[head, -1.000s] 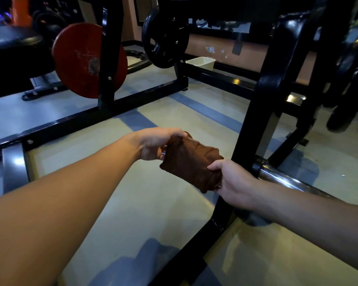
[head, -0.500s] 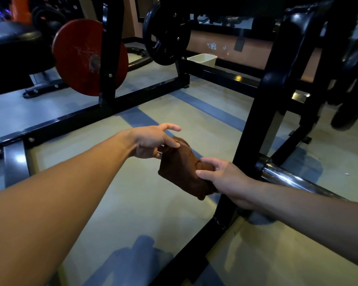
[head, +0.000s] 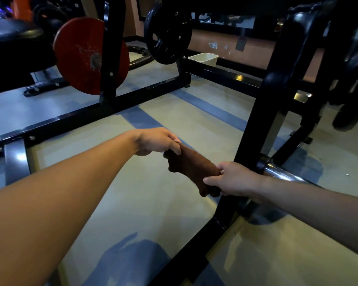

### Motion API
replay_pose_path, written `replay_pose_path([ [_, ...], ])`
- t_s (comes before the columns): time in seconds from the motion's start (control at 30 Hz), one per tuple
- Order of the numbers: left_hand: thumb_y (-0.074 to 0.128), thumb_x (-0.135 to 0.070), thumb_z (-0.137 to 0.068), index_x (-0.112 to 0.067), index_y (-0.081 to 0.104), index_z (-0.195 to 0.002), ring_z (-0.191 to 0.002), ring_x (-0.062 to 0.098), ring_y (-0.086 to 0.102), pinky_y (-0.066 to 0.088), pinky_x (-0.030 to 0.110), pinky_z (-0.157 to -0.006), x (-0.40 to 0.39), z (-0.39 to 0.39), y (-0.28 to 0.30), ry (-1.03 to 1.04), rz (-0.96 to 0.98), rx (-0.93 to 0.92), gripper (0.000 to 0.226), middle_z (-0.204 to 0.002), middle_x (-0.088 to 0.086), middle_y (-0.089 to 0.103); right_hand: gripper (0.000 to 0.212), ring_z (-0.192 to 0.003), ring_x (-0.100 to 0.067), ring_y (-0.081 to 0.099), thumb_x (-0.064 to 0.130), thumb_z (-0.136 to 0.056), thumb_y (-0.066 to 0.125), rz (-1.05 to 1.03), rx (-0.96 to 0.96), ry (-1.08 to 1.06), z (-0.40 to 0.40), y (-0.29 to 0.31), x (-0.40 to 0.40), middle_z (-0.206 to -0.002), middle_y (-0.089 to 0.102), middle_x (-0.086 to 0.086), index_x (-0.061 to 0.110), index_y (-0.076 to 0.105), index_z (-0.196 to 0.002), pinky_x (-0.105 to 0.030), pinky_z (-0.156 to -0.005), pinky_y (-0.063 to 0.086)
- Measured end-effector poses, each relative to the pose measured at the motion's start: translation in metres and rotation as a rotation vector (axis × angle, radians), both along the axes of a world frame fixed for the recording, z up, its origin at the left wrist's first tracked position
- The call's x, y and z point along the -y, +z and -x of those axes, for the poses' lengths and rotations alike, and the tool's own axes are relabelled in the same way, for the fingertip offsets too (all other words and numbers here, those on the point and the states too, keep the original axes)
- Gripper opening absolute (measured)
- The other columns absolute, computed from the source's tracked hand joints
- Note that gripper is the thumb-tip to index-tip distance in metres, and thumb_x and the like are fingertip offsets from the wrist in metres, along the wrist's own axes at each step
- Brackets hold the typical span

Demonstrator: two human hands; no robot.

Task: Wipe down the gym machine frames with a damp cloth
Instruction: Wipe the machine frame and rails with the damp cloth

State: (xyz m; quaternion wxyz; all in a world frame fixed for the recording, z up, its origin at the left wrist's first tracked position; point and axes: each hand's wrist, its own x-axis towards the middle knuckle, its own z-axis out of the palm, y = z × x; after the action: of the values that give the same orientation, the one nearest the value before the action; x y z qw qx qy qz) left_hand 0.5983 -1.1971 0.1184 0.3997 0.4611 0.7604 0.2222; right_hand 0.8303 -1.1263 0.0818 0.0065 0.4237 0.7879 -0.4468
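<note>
Between our hands, above the floor (head: 153, 203) — the brown cloth (head: 191, 168), bunched and stretched. Our left hand (head: 157, 142) pinches its upper end; our right hand (head: 235, 179) grips the lower end, just beside the black frame upright (head: 262, 112) and chrome bar (head: 281, 174). Farther back — red plate (head: 81, 54), black plate (head: 166, 36), beige bin (head: 204, 58).

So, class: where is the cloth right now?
In the head view the cloth is mid-frame, held above the floor between the left hand and right hand, just left of the black frame upright.
</note>
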Motion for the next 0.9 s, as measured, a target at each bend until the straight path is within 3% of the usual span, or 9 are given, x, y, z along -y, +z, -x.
replay_pose_path([
  [0.1, 0.071, -0.009, -0.088, -0.013, 0.073, -0.102, -0.102, 0.021, 0.063, 0.047, 0.037, -0.093, -0.002, -0.002, 0.009, -0.030, -0.005, 0.168, 0.015, -0.098, 0.003, 0.073, 0.051, -0.113, -0.015, 0.063, 0.049, -0.090, 0.076, -0.056, 0.211, 0.150, -0.003, 0.020, -0.004, -0.125, 0.066, 0.001, 0.017, 0.061, -0.127, -0.026, -0.088, 0.047],
  [0.2, 0.067, -0.007, -0.092, -0.014, 0.070, -0.103, -0.104, 0.022, 0.065, 0.050, 0.034, -0.090, -0.006, -0.011, 0.017, -0.117, 0.035, 0.291, 0.014, -0.102, 0.007, 0.074, 0.082, -0.135, -0.013, 0.052, 0.052, -0.085, 0.078, -0.112, 0.042, 0.196, 0.000, 0.028, 0.001, -0.151, 0.052, 0.004, 0.024, 0.043, -0.154, -0.027, -0.107, 0.043],
  [0.33, 0.070, -0.012, -0.090, -0.004, 0.063, -0.127, -0.114, 0.028, 0.066, 0.050, 0.041, -0.105, -0.008, -0.017, 0.026, -0.220, 0.109, 0.419, 0.038, -0.127, 0.023, 0.067, 0.030, -0.093, -0.014, 0.075, 0.038, -0.085, 0.083, -0.025, -0.267, 0.164, 0.005, 0.025, 0.002, -0.099, 0.079, 0.004, 0.023, 0.073, -0.109, -0.042, -0.092, 0.060],
  [0.4, 0.072, -0.011, -0.091, -0.005, 0.063, -0.128, -0.112, 0.025, 0.068, 0.055, 0.035, -0.099, -0.012, -0.019, 0.026, -0.178, 0.097, 0.441, 0.039, -0.124, 0.018, 0.070, 0.027, -0.086, -0.019, 0.077, 0.039, -0.083, 0.085, -0.009, -0.289, 0.146, 0.004, 0.026, -0.001, -0.090, 0.080, 0.001, 0.020, 0.076, -0.099, -0.045, -0.087, 0.062],
  [0.5, 0.074, -0.013, -0.091, -0.012, 0.065, -0.125, -0.106, 0.018, 0.069, 0.057, 0.032, -0.092, -0.017, -0.021, 0.023, -0.040, 0.014, 0.454, 0.035, -0.117, 0.008, 0.073, 0.019, -0.073, -0.013, 0.075, 0.039, -0.084, 0.084, -0.061, -0.305, 0.067, 0.000, 0.028, -0.006, -0.079, 0.079, 0.003, 0.021, 0.079, -0.091, -0.028, -0.070, 0.059],
  [0.6, 0.078, -0.036, -0.089, -0.016, 0.063, -0.121, -0.103, 0.017, 0.064, 0.058, 0.033, -0.087, -0.023, -0.020, 0.021, 0.135, -0.075, 0.331, 0.041, -0.117, 0.004, 0.065, 0.015, -0.065, -0.011, 0.072, 0.034, -0.088, 0.081, -0.066, -0.360, -0.060, 0.000, 0.026, -0.008, -0.075, 0.078, 0.001, 0.019, 0.080, -0.091, -0.024, -0.061, 0.056],
  [0.73, 0.058, -0.066, -0.093, -0.012, 0.061, -0.094, -0.066, 0.014, 0.056, 0.052, 0.026, -0.061, -0.020, -0.021, 0.028, 0.235, 0.013, 0.254, 0.055, -0.082, 0.001, 0.060, 0.015, -0.067, -0.016, 0.074, 0.036, -0.091, 0.077, -0.157, -0.451, -0.250, 0.005, 0.024, -0.014, -0.072, 0.076, 0.003, 0.021, 0.077, -0.091, -0.031, -0.061, 0.057],
  [0.83, 0.052, -0.070, -0.092, 0.003, 0.060, -0.120, -0.092, 0.025, 0.075, 0.060, 0.037, -0.090, -0.014, -0.034, 0.028, 0.078, 0.141, 0.447, 0.079, -0.105, 0.014, 0.076, 0.017, -0.071, -0.013, 0.071, 0.042, -0.092, 0.072, -0.404, -0.506, -0.228, 0.010, 0.030, -0.017, -0.076, 0.074, 0.006, 0.025, 0.076, -0.097, -0.033, -0.064, 0.057],
  [0.9, 0.055, -0.060, -0.095, 0.004, 0.059, -0.125, -0.104, 0.027, 0.073, 0.051, 0.042, -0.107, -0.016, -0.044, 0.024, 0.083, 0.042, 0.586, 0.071, -0.108, 0.016, 0.076, 0.021, -0.070, -0.011, 0.069, 0.044, -0.094, 0.068, -0.462, -0.555, -0.183, 0.013, 0.033, -0.013, -0.076, 0.074, 0.006, 0.025, 0.076, -0.096, -0.034, -0.063, 0.056],
])
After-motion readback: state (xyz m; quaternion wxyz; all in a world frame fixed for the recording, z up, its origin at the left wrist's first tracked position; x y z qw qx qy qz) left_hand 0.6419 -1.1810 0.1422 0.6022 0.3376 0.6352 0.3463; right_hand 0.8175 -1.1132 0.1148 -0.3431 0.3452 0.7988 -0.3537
